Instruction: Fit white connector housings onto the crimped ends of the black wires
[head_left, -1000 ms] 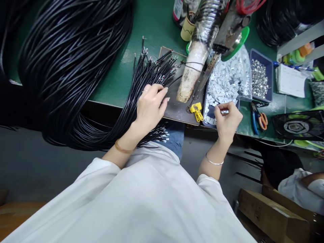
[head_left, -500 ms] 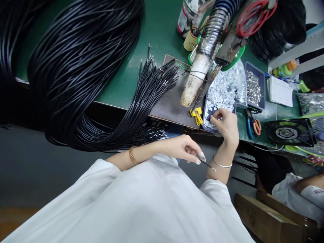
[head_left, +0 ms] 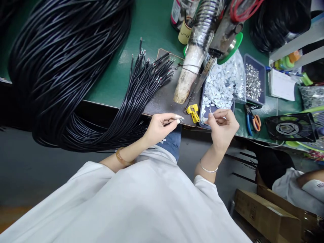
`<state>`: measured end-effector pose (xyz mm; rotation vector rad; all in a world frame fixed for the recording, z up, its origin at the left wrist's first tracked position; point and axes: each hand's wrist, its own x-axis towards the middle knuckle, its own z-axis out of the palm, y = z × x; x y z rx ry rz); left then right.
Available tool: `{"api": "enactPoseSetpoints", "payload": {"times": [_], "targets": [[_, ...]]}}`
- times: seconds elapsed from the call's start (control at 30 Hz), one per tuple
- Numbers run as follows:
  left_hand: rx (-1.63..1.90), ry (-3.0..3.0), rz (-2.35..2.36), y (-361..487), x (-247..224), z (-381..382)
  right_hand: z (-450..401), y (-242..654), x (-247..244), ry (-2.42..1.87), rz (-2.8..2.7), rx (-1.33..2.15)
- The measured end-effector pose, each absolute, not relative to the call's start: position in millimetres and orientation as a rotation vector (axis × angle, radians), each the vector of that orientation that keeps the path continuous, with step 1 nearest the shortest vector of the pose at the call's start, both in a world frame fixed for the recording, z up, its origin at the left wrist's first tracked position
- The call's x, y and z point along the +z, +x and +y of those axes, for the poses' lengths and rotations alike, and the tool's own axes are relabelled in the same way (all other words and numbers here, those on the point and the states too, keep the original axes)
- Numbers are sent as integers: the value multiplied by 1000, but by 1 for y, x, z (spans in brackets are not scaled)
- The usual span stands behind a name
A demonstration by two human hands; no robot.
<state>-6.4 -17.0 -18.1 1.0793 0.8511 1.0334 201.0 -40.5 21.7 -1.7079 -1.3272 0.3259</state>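
My left hand (head_left: 163, 126) is closed in a pinch on a cable (head_left: 181, 119), whose stripped end pokes out past the fingertips at the table's front edge. To its right, my right hand (head_left: 222, 126) pinches a small white piece (head_left: 210, 109) between thumb and forefinger, over the near end of a dark tray (head_left: 201, 111). Many small white pieces (head_left: 219, 89) fill that tray, partly under a clear plastic bag (head_left: 239, 76). Between the hands lies a yellow clip-like tool (head_left: 193, 113). Left of it, a bundle of black cables (head_left: 143, 81) rests with its stripped ends on a brown board (head_left: 164, 103).
A large coil of black cable (head_left: 68, 57) covers the left side. Above the board hang a flexible duct (head_left: 188, 72) and a soldering-iron-like tool (head_left: 202, 79). Rightward are a tray of metal parts (head_left: 253, 82), pliers (head_left: 250, 121), a fan (head_left: 291, 127) and a seated person's sleeve (head_left: 314, 192).
My left hand has moved up and left from near my right forearm to the table edge, its cable end now pointing right. My right hand stays over the tray, the white piece now showing.
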Motion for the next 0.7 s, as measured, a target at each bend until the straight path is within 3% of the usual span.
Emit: {"api": "enactPoseSetpoints", "payload": {"times": [0.17,0.4,0.7], "targets": [[920,845,759,-2,-4,-8,-54,155,21,-1531,-1331,191],[870,888,715,-3,0,-6,-49,147,2,-1394,-1307,664],[837,937,669,-2,0,-7,-53,147,4,-1386,-1367,614]]}}
